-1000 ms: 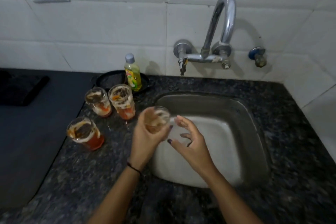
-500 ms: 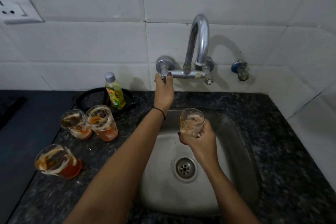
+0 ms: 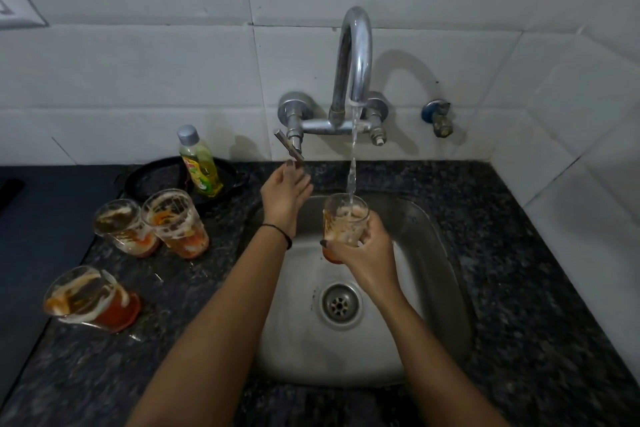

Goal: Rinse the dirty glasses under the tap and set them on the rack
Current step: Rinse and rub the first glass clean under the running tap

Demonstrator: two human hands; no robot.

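Sink [image 3: 433, 253], centre: right hand [image 3: 367, 253] grips glass [image 3: 346, 222] under tap [image 3: 353, 55]; left hand [image 3: 285, 194], fingers straight, touches lever [image 3: 288, 146]; wet glass could slip.

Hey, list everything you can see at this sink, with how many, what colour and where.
counter: one, dark speckled stone, below tiled wall
sink: one, steel, set in counter
tap: one, chrome, on wall, running
held glass: one, clear with brownish residue, under water stream
dirty glasses: three, clear with orange dregs, counter left of sink
soap bottle: one, yellow-green, by black pan
left hand: one, fingers touching tap lever
right hand: one, fingers around held glass
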